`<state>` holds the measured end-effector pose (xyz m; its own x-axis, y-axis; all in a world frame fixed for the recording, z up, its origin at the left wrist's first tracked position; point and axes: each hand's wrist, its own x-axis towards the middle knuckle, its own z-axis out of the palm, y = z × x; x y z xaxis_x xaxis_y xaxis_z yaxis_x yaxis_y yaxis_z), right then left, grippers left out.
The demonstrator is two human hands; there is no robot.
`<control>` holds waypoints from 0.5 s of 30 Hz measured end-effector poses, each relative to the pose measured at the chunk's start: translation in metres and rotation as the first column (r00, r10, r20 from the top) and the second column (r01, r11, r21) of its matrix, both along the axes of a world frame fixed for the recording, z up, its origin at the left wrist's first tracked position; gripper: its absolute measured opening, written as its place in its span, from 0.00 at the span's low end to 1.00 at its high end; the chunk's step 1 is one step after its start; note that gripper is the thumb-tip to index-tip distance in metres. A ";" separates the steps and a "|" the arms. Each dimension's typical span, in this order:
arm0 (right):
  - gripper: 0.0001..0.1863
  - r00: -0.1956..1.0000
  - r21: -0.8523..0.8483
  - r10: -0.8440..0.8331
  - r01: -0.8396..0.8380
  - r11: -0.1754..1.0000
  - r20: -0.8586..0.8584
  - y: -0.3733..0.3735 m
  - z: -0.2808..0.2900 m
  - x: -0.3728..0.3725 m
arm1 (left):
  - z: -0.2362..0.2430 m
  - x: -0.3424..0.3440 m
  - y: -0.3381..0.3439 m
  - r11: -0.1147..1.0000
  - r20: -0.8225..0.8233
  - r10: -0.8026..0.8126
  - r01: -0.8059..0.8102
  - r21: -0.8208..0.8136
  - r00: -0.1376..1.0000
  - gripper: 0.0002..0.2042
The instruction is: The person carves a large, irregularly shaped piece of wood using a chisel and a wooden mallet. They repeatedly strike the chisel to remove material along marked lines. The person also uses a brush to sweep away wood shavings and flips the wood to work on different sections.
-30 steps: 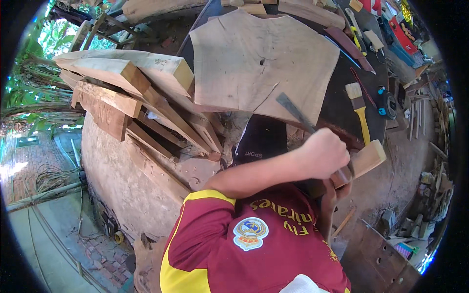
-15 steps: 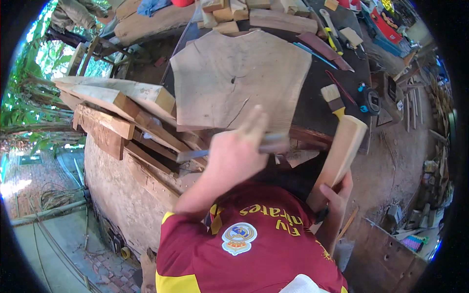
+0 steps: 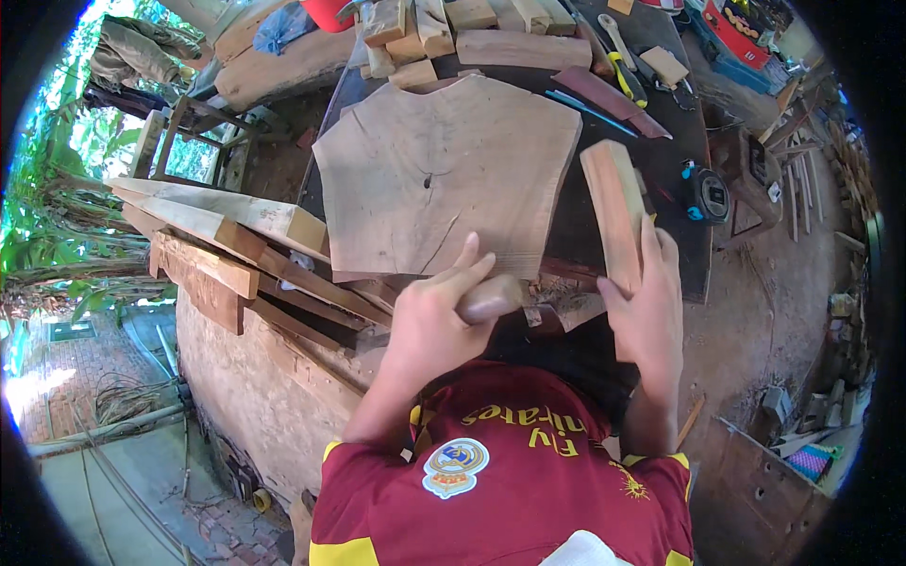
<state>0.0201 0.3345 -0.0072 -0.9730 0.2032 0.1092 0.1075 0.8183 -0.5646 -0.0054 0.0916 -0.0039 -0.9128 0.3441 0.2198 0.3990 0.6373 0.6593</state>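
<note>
My left hand (image 3: 439, 321) is closed around a wooden-handled tool, with the index finger stretched out. The rounded end of its brown handle (image 3: 491, 298) sticks out to the right; the rest is hidden behind the hand and wrist. In my right hand (image 3: 651, 302) is a long, squared wooden block (image 3: 613, 208), held by its lower end and tilted up toward the table. A wide, flat wooden board (image 3: 444, 170) with a dark knot and a crack lies on the dark table, just beyond my left hand.
Wood offcuts (image 3: 519, 47) crowd the table's far side. To the right lie a yellow-black screwdriver (image 3: 628, 80), a reddish-brown strip (image 3: 604, 94), a blue pencil-like stick (image 3: 590, 111) and a tape measure (image 3: 708, 193). Stacked planks (image 3: 226, 226) jut out at left. A red bucket (image 3: 330, 11) stands far back.
My right hand has raised the wooden block forward and left, over the table, where it now covers the paintbrush. My left hand has turned, so the tool's metal-looking part no longer shows.
</note>
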 end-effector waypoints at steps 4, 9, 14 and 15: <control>0.37 0.970 0.074 0.044 -0.027 0.997 -0.239 -0.019 0.009 -0.017 | -0.008 0.001 -0.027 0.912 0.078 0.270 -0.281 0.299 0.960 0.05; 0.25 0.965 -0.569 0.240 -0.255 0.782 -0.102 -0.046 0.009 0.013 | 0.006 -0.018 -0.068 0.644 -0.171 0.758 -0.764 0.036 0.630 0.10; 0.16 0.981 -0.860 0.138 0.046 0.509 0.134 -0.065 -0.039 0.002 | 0.001 -0.012 -0.091 0.612 -0.013 0.786 -0.781 -0.124 0.618 0.15; 0.15 0.973 -0.945 0.181 0.082 0.316 0.145 -0.063 -0.045 -0.004 | -0.002 -0.011 -0.094 0.628 0.024 0.778 -0.775 -0.074 0.628 0.14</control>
<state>0.0163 0.2716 -0.0526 -0.9535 -0.0105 -0.3013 0.2944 -0.2481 -0.9229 -0.0160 -0.0020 -0.0060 -0.8558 -0.4879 0.1718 -0.2912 0.7289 0.6196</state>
